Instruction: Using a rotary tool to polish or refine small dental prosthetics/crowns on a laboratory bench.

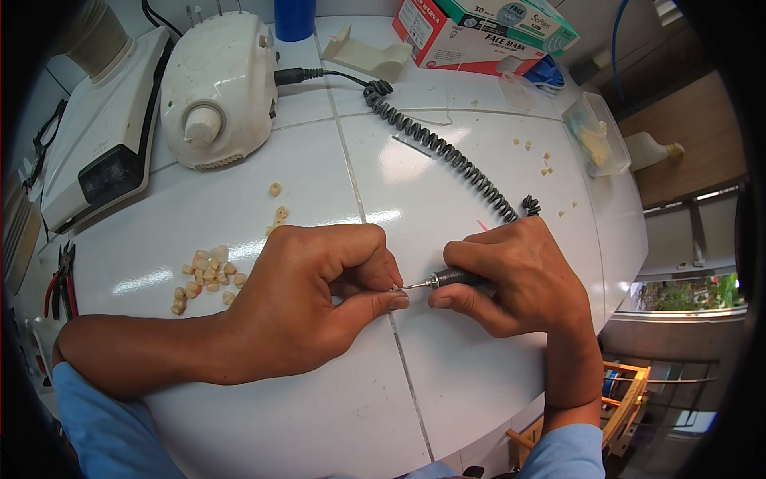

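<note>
My right hand (pixel 523 275) is wrapped round a dark rotary handpiece (pixel 456 276), whose thin metal bit (pixel 415 285) points left. Thumb and forefinger of my left hand (pixel 307 299) are pinched together at the tip of that bit. Whatever sits between them is too small and covered to make out. A coiled grey cord (pixel 447 152) runs from behind my right hand back to a white control box (pixel 217 88) with a round knob. Left of my left hand lies a loose pile of small cream, tooth-like pieces (pixel 211 270), with a few more beyond my knuckles.
Red-handled pliers (pixel 56 291) lie at the left edge, below a white machine (pixel 104 152) with a dark panel. Behind stand a blue cup (pixel 294 20), a pale cradle (pixel 367 56) and a face mask box (pixel 483 36). A clear tub (pixel 596 140) sits far right, near scattered small pieces (pixel 546 164).
</note>
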`<action>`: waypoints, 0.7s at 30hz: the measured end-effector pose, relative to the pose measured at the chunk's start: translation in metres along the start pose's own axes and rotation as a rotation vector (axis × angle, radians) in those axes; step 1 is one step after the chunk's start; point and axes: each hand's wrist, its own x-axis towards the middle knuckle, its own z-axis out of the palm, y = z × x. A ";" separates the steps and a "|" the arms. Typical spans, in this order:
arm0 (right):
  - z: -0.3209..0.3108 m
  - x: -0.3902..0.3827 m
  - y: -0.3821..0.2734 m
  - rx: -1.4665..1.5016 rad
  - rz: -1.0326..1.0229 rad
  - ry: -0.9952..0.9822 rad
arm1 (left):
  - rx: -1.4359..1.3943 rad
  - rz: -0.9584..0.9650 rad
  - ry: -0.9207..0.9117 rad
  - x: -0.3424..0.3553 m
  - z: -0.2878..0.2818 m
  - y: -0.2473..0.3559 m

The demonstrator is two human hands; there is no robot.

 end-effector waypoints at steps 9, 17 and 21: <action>-0.001 0.001 -0.001 -0.004 0.010 -0.012 | -0.005 -0.009 0.006 0.000 0.000 0.002; -0.001 0.000 0.000 0.008 0.002 -0.012 | -0.006 -0.008 0.009 -0.001 0.000 0.002; 0.000 -0.001 0.001 0.032 0.012 0.009 | 0.038 -0.002 0.004 0.000 -0.001 0.002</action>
